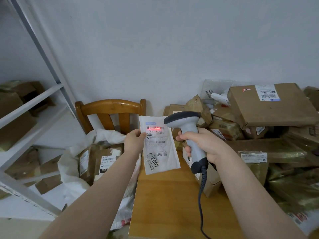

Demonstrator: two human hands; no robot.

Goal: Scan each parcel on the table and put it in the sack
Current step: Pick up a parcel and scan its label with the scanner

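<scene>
The left hand (133,141) pinches a flat white parcel (158,149) by its left edge, thumb on the front, and holds it upright in the air above the far left corner of the tabletop (165,204), label facing the camera. The right hand (202,144) is wrapped around the handle of a grey scanner (186,125), whose head points left at the parcel from just beside it; a red scan line (153,128) lies across the upper of the 2 barcodes on the label. The scanner's coiled cable (201,204) hangs from the handle down over the tabletop. Left of the tabletop, a white sack (72,163) stands open in front of a wooden chair (110,107), with brown parcels (103,163) already inside. On the right, a heap of brown boxes and bags (284,161) covers the tabletop, topped by 1 large flat carton (272,104) against the wall. A metal shelf rack (31,107) with more boxes stands at far left.
</scene>
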